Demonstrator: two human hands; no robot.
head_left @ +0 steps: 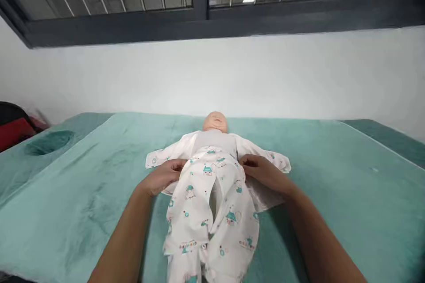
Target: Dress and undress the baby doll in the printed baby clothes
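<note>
A baby doll point(215, 122) lies on its back on a teal-covered table point(332, 185), head towards the wall. It wears a white printed top with sleeves spread out and white printed trousers point(212, 212) with teal figures. My left hand point(164, 176) grips the trousers' waistband at the doll's left-of-frame hip, fingers curled on the cloth. My right hand point(262, 171) grips the waistband on the other side, fingers curled under the fabric. Both forearms reach in from the bottom edge.
The teal cover has a round dip point(49, 141) at the far left. A red and black object point(13, 126) sits at the left edge. A white wall and a dark-framed window point(199, 13) rise behind the table.
</note>
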